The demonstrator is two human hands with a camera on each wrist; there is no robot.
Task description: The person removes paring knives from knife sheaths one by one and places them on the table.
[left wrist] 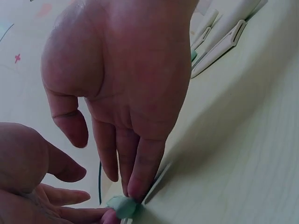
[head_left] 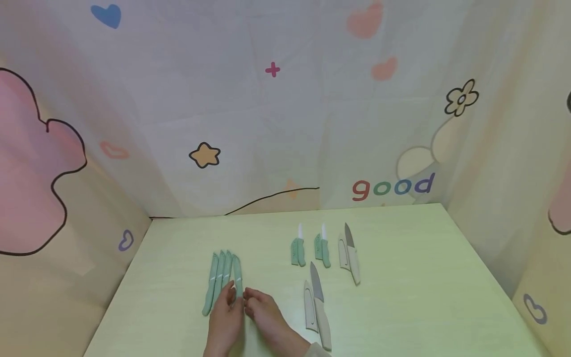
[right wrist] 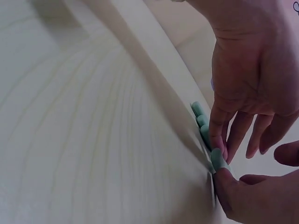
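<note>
A slim green sheathed knife [head_left: 238, 272] lies between my two hands on the table. My left hand [head_left: 226, 317] touches its left side with outstretched fingers, and my right hand [head_left: 269, 315] has its fingertips along the right side. In the left wrist view, fingers meet the green end of the knife [left wrist: 124, 206]. The right wrist view shows the same knife [right wrist: 218, 159] between the fingers of both hands. Just left lie three similar green knives [head_left: 210, 287] side by side, partly hidden by my left hand.
Right of my hands, a beige knife [head_left: 322, 317] lies beside its sheath [head_left: 310, 307]. Farther back are two small green knives [head_left: 301, 250] [head_left: 325, 250] with sheaths alongside, and another beige knife [head_left: 352, 258] with its sheath. A printed curtain [head_left: 267, 124] stands behind the table [head_left: 401, 297].
</note>
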